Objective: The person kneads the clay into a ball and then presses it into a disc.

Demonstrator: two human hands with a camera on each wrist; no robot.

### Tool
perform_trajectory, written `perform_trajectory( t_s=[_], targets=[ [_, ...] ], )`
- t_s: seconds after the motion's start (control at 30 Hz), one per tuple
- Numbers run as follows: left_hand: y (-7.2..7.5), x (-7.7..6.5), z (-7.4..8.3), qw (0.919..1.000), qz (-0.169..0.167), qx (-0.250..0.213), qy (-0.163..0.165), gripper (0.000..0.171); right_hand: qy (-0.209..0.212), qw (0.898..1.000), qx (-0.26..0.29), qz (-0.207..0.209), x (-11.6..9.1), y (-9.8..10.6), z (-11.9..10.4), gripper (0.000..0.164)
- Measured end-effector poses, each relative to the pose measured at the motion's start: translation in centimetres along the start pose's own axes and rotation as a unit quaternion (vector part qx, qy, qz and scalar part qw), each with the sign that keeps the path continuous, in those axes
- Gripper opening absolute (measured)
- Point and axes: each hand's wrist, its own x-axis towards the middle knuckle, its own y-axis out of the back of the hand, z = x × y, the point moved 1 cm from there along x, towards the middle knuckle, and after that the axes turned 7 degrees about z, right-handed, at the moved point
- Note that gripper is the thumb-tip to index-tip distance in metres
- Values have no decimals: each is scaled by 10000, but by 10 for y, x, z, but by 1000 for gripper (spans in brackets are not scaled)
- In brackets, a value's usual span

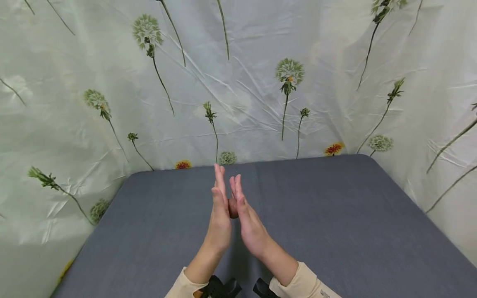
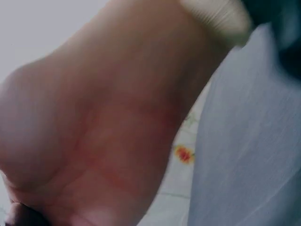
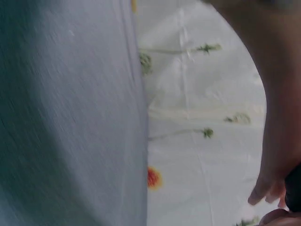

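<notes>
The small reddish-brown ball [image 1: 232, 208] sits between the two palms, with the left hand [image 1: 220, 221] along its left side and the right hand [image 1: 252, 227] along its right, so neither hand is plainly the nearer one. Both hands are unclenched: the fingers are straight and point towards the far edge of the worktop [image 1: 316, 207], and no finger visibly curls round the ball, which seems to be held only by the flat palms facing each other. It lies about level with the thumbs, beyond the heels of the hands, where the gap widens towards the wrists; the fingertips on both sides extend past it towards that far edge. The hands appear raised over the middle of the worktop, well apart from its far left and far right corners, with a soft dark shade on the cloth surface below them. Whether the ball has a long axis cannot be told, because the palms hide its flanks and only a strip facing the near side shows. The left wrist view catches a dark shape at the lower corner of the palm, probably the same ball. As a judgement, the relation that matters is side to side: how the ball moves depends on the left and right palms pressing or sliding against each other across it.
</notes>
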Motion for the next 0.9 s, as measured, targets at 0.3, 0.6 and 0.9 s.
perform_trajectory(
  t_s=[0.3, 0.6, 0.9],
  targets=[
    [9, 4, -6, 9967, -404, -401, 576, 82, 286, 9994, 45, 181, -8, -11, -13, 60],
    [-18, -11, -1, 9960, -853, -50, 258, 69, 376, 9969, 88, 690, 4, 21, -14, 68],
    [4, 1, 9, 9997, -226, -23, 46, 76, 162, 9998, 73, 21, -3, -6, 0, 61]
  ],
)
